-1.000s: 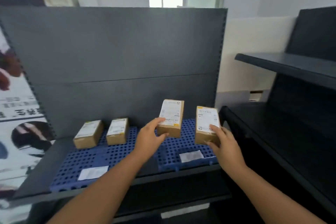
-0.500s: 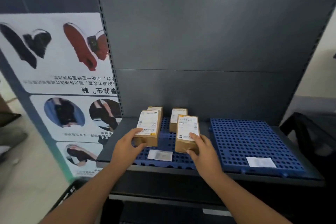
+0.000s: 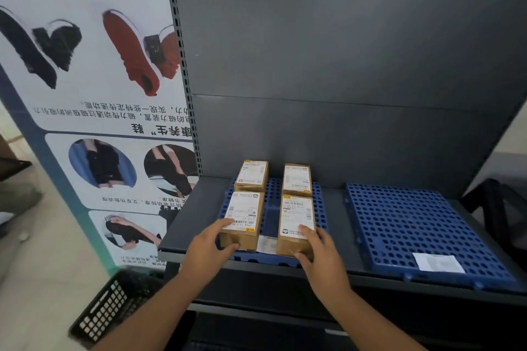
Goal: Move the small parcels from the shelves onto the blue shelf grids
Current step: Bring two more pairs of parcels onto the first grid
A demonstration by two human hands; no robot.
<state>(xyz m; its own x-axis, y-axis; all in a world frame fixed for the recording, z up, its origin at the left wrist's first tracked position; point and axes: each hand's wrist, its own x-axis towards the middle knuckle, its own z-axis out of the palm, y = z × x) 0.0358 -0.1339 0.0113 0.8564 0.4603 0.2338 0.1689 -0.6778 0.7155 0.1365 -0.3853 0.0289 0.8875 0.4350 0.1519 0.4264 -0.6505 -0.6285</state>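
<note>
I'm gripping one box in each hand, left hand (image 3: 209, 248) on the left box (image 3: 242, 219), right hand (image 3: 320, 251) on the right box (image 3: 296, 225), both sitting on the blue grid (image 3: 319, 202); letting go crooked could nudge the back boxes (image 3: 296, 179)

Mirrored "鞋" on poster (image 3: 94, 111)

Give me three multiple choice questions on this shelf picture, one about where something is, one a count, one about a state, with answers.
1. Where do the parcels sit?
A. left blue grid
B. right blue grid
C. floor basket

2. How many parcels are there?
A. two
B. four
C. six

3. What are the hands doing?
A. hanging free
B. each gripping a front parcel
C. lifting the grid

Answers:
1 A, all lie on the left blue grid.
2 B, two back, two front.
3 B, left hand holds the front left parcel, right hand the front right parcel.
</note>
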